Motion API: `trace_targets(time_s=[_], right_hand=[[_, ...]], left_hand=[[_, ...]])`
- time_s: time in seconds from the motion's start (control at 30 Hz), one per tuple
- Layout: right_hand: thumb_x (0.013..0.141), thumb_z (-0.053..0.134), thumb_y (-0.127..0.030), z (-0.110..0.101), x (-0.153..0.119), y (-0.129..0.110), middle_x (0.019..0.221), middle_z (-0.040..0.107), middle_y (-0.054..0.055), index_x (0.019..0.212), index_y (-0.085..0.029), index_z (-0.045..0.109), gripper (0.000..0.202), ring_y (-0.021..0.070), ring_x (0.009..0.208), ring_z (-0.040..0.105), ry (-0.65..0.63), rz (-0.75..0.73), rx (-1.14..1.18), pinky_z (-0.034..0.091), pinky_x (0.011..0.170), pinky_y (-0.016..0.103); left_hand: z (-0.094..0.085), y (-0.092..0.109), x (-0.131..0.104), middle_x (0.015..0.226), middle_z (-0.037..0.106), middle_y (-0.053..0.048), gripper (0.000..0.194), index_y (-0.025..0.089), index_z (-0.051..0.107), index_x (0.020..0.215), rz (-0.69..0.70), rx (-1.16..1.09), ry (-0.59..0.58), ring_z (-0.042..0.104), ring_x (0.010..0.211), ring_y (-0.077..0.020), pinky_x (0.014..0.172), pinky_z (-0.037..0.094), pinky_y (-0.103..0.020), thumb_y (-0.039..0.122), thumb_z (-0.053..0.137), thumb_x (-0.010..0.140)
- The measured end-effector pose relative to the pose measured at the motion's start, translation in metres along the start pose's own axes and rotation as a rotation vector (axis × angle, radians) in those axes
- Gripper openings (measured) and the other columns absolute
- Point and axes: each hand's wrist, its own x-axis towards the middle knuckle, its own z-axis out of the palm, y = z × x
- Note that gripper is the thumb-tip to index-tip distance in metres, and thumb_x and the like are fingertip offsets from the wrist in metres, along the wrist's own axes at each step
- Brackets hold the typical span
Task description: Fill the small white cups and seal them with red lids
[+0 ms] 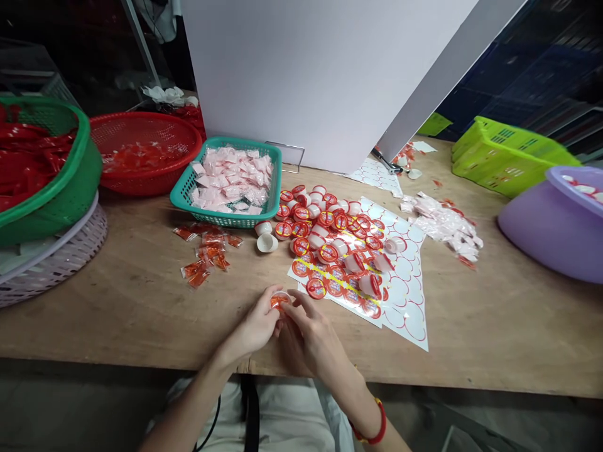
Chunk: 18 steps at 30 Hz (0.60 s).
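Note:
Close to the table's front edge, my left hand [258,323] is closed around a small white plastic cup [285,294]. An orange sachet [279,302] shows inside the cup's mouth. My right hand [311,326] has its curled fingers on the cup's right side and rim, against the sachet; its fingertips are partly hidden. Several loose orange sachets [207,254] lie to the left beyond my hands. Two open white cups [267,243] stand farther back. A pile of cups with red printed lids [326,220] spreads to the right, over sticker sheets [400,295].
A teal basket [276,169] of pale pink sachets stands behind. At left are a red basket [188,150] and a green basket [89,157]. Pink-white sachets [447,226] lie at right, near a purple basin [537,232] and a lime crate [499,163]. A white panel [311,81] rises behind.

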Motion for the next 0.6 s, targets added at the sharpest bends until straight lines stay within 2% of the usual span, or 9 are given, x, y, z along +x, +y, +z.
trace_targets(time_s=[0.1, 0.17, 0.23, 0.3, 0.37, 0.43, 0.47, 0.5, 0.6], right_hand=[[0.082, 0.041, -0.006, -0.003, -0.004, -0.007, 0.111, 0.052, 0.014, 0.109, -0.02, 0.055, 0.034, 0.022, 0.094, 0.057, 0.004, 0.016, 0.003, 0.054, 0.074, 0.035], [0.081, 0.043, -0.006, -0.005, -0.005, -0.012, 0.116, 0.051, 0.015, 0.112, -0.019, 0.054, 0.035, 0.0224, 0.099, 0.056, -0.004, 0.038, -0.003, 0.052, 0.08, 0.036], [0.081, 0.046, -0.009, -0.012, -0.004, -0.014, 0.12, 0.05, 0.013, 0.11, -0.02, 0.056, 0.032, 0.021, 0.102, 0.055, -0.065, 0.038, 0.009, 0.049, 0.085, 0.035], [0.083, 0.049, -0.014, -0.027, 0.001, -0.006, 0.119, 0.053, 0.009, 0.105, -0.021, 0.058, 0.025, 0.0173, 0.102, 0.056, -0.137, 0.019, 0.053, 0.048, 0.086, 0.029], [0.084, 0.05, -0.017, -0.054, 0.008, 0.015, 0.108, 0.061, 0.005, 0.103, -0.02, 0.059, 0.021, 0.0139, 0.095, 0.059, -0.108, 0.098, 0.0, 0.048, 0.084, 0.025], [0.085, 0.049, -0.016, -0.087, 0.018, 0.049, 0.095, 0.066, 0.005, 0.103, -0.017, 0.059, 0.02, 0.0137, 0.089, 0.062, 0.029, 0.335, -0.216, 0.048, 0.083, 0.025], [0.087, 0.047, -0.017, -0.104, 0.024, 0.07, 0.097, 0.066, 0.005, 0.104, -0.017, 0.058, 0.021, 0.0132, 0.089, 0.062, 0.069, 0.515, -0.376, 0.048, 0.082, 0.025], [0.088, 0.045, -0.018, -0.119, 0.031, 0.091, 0.102, 0.065, 0.009, 0.106, -0.014, 0.058, 0.022, 0.0148, 0.089, 0.062, 0.088, 0.598, -0.438, 0.048, 0.081, 0.027], [0.086, 0.051, -0.016, -0.147, 0.056, 0.15, 0.098, 0.065, 0.012, 0.098, -0.009, 0.061, 0.017, 0.0183, 0.09, 0.061, 0.038, 0.713, -0.527, 0.047, 0.082, 0.032]], left_hand=[[0.001, 0.008, -0.005, 0.085, 0.06, -0.002, 0.049, 0.016, 0.044, 0.119, -0.054, -0.042, -0.087, 0.047, 0.057, -0.0084, 0.054, 0.037, -0.022, 0.014, 0.053, 0.071], [-0.001, 0.007, -0.006, 0.094, 0.059, -0.004, 0.051, 0.016, 0.043, 0.119, -0.039, -0.017, -0.053, 0.047, 0.059, -0.0078, 0.053, 0.037, -0.021, 0.024, 0.059, 0.071], [-0.004, 0.003, -0.003, 0.096, 0.058, -0.005, 0.058, 0.017, 0.043, 0.118, -0.013, 0.042, -0.006, 0.048, 0.058, -0.0082, 0.049, 0.037, -0.021, 0.036, 0.064, 0.068], [-0.01, -0.002, 0.003, 0.084, 0.059, -0.002, 0.07, 0.018, 0.039, 0.12, 0.0, 0.063, -0.007, 0.048, 0.053, -0.0093, 0.045, 0.036, -0.022, 0.045, 0.068, 0.062], [-0.015, -0.006, 0.01, 0.066, 0.055, 0.003, 0.081, 0.018, 0.037, 0.121, 0.013, 0.077, -0.005, 0.044, 0.046, -0.0096, 0.041, 0.033, -0.022, 0.049, 0.072, 0.056], [-0.02, -0.009, 0.015, 0.057, 0.051, 0.006, 0.083, 0.018, 0.037, 0.12, 0.022, 0.094, 0.008, 0.042, 0.043, -0.0095, 0.04, 0.031, -0.022, 0.048, 0.074, 0.053], [-0.022, -0.011, 0.016, 0.056, 0.051, 0.006, 0.081, 0.018, 0.039, 0.119, 0.023, 0.102, 0.011, 0.042, 0.043, -0.0096, 0.04, 0.031, -0.022, 0.047, 0.075, 0.053], [-0.023, -0.011, 0.017, 0.057, 0.051, 0.006, 0.078, 0.018, 0.041, 0.118, 0.025, 0.106, 0.01, 0.043, 0.044, -0.0097, 0.04, 0.031, -0.022, 0.046, 0.075, 0.053], [-0.018, -0.009, 0.015, 0.062, 0.053, 0.004, 0.069, 0.018, 0.045, 0.114, 0.017, 0.09, -0.011, 0.045, 0.047, -0.0099, 0.042, 0.033, -0.022, 0.046, 0.073, 0.057]])
